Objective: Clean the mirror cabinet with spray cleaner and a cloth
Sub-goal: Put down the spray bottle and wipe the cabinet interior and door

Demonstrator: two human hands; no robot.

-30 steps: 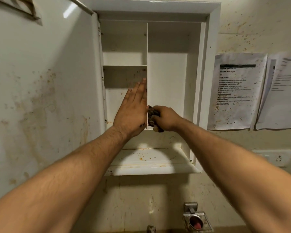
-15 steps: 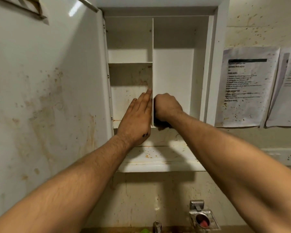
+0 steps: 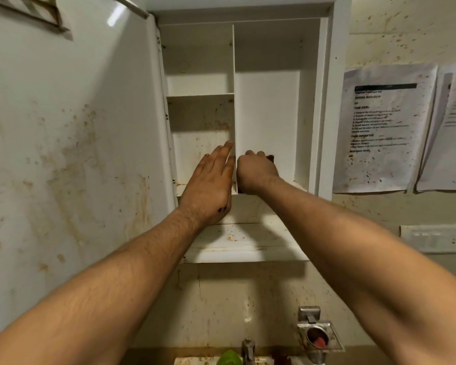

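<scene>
The white mirror cabinet hangs open on the wall, its inside split by an upright divider. My left hand lies flat with fingers straight against the divider's left side. My right hand is inside the right compartment, closed on a dark brown cloth, pressed against the divider's right side low down. Only a corner of the cloth shows past my fingers. The open door at the left is stained with brown splashes. No spray cleaner bottle is identifiable.
A stained lower shelf juts out under the compartments. Two spattered paper sheets hang on the right wall above a switch plate. Below are a tap, a green object and a metal soap holder.
My right hand with the cloth has moved up and deeper into the right compartment along the divider. My left hand stays flat on the divider's other side. The camera has drifted slightly.
</scene>
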